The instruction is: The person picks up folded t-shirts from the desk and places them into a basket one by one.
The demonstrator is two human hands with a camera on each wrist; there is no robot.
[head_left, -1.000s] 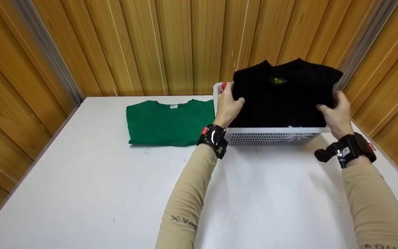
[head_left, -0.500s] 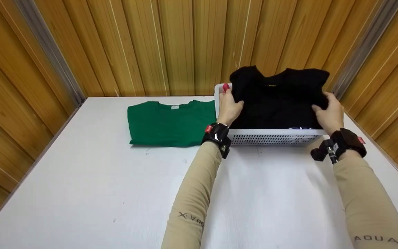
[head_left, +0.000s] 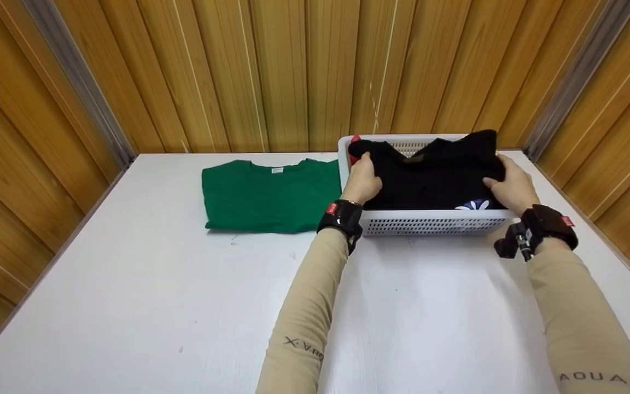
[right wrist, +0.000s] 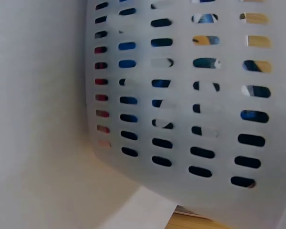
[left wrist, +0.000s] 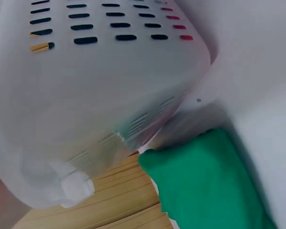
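Observation:
A folded black T-shirt (head_left: 421, 183) lies in a white perforated plastic basket (head_left: 435, 223) at the back right of the table. Its collar points to the wall, and its upper right corner stands above the rim. My left hand (head_left: 363, 179) grips the shirt's left side, thumb on top. On the opposite side my right hand (head_left: 513, 186) holds the edge in the same way. Both hands' other fingers are largely hidden by cloth and basket. The wrist views show mostly the basket's outer walls, with dark, blue and red cloth behind the slots.
A folded green T-shirt (head_left: 271, 197) lies left of the basket, against it or very close. Red cloth (head_left: 354, 140) shows at the basket's back left corner, and a white and purple print (head_left: 474, 205) near its front rim. A wood-patterned wall (head_left: 282, 76) stands behind the white table (head_left: 184, 306).
Both hands have lowered the black T-shirt into the basket, and its collar has dropped from well above the rim. The right hand has come left and down. The green T-shirt has stayed put.

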